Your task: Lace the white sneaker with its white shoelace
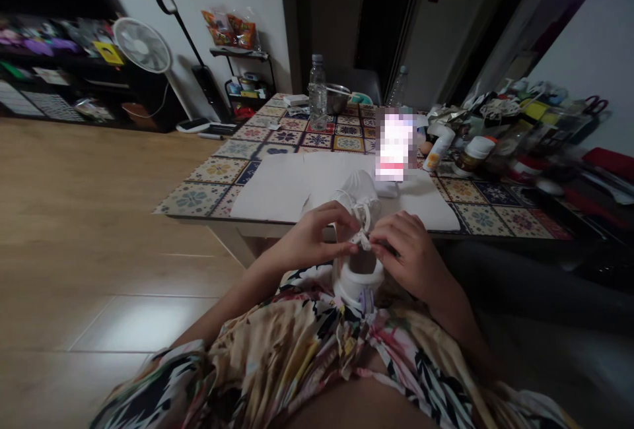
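Observation:
A white sneaker (357, 284) is propped between my lap and the table's front edge, its toe pointing away from me and its heel towards me. White shoelaces (364, 239) bunch in a knot or bow over the tongue, between my hands. My left hand (324, 234) pinches the lace from the left with thumb and fingers. From the right, my right hand (403, 244) closes its fingertips on the same laces. Which strand each hand holds is too small to tell. A small purple patch shows on the shoe's heel.
White paper (277, 185) covers the near part of the patterned table (198, 198). A lit, blurred phone screen (395, 145) stands beyond the shoe. Behind are a plastic bottle (317, 92) and metal bowl (337, 99). Jars and a white tube (438, 150) crowd the right side.

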A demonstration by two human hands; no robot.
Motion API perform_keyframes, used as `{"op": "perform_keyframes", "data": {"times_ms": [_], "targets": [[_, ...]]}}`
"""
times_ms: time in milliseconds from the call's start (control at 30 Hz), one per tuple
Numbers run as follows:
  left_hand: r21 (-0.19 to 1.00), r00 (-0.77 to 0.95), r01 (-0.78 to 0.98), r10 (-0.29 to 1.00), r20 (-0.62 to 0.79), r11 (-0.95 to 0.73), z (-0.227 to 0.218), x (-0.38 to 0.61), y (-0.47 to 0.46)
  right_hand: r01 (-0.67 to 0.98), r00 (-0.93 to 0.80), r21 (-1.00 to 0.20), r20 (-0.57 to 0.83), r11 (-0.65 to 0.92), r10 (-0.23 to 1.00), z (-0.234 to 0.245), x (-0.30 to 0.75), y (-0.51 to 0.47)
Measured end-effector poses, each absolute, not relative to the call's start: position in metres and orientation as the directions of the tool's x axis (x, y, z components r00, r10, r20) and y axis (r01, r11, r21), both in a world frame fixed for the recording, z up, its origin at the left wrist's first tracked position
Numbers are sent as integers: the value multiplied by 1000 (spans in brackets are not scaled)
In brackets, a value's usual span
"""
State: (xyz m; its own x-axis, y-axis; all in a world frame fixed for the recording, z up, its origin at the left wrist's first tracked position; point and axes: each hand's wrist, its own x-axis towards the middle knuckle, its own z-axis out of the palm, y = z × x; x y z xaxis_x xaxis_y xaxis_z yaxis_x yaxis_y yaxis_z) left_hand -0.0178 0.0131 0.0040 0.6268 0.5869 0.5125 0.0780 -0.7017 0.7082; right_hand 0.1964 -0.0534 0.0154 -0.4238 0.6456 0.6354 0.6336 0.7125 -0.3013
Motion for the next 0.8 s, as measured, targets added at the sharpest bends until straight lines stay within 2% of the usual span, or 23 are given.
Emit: {"op": "perform_keyframes", "data": {"times_ms": [33, 67, 133, 167, 200, 233, 267, 333, 400, 467, 567, 667, 733, 800], "targets": [[708, 623, 86, 592, 511, -701, 5, -17, 12, 546, -455, -363, 628, 755, 631, 18, 197, -57], [708, 618, 89, 596, 512, -701, 5, -16, 11, 388, -512, -434, 632, 813, 582, 21, 198, -61], [711, 605, 85, 603, 520, -698, 4, -14, 9, -60, -639, -512, 679, 857, 361, 27, 201, -69], [715, 597, 82, 609, 522, -694, 3, -14, 9, -240, -670, -512, 703, 825, 241, 29, 203, -72], [727, 591, 81, 620, 515, -682, 2, -13, 9, -337, -677, -511, 715, 791, 174, 30, 206, -74], [747, 587, 77, 636, 501, -660, 0, -12, 8, -342, -680, -529, 710, 777, 184, 30, 209, -74], [772, 585, 71, 653, 480, -632, -2, -10, 8, -259, -672, -570, 686, 780, 278, 29, 212, -73], [824, 591, 51, 682, 431, -565, -5, -8, 8, 49, -553, -653, 612, 756, 565, 25, 216, -66], [856, 610, 25, 686, 396, -516, -7, -6, 9, 313, -412, -654, 560, 689, 719, 19, 217, -55], [872, 636, -24, 665, 391, -489, -7, -4, 8, 431, -418, -593, 537, 680, 733, 13, 215, -45], [915, 654, -164, 654, 380, -368, -4, -4, 5, 430, -495, -539, 530, 724, 688, 6, 208, -37], [928, 615, -313, 701, 360, -201, -2, -7, 1, 426, -461, -514, 584, 744, 668, 5, 204, -38], [902, 554, -393, 738, 386, -177, 0, -9, 0, 368, -448, -526, 622, 767, 642, 5, 204, -41], [862, 479, -460, 759, 442, -212, 3, -13, 0, 234, -431, -585, 653, 776, 622, 7, 207, -45]]}}
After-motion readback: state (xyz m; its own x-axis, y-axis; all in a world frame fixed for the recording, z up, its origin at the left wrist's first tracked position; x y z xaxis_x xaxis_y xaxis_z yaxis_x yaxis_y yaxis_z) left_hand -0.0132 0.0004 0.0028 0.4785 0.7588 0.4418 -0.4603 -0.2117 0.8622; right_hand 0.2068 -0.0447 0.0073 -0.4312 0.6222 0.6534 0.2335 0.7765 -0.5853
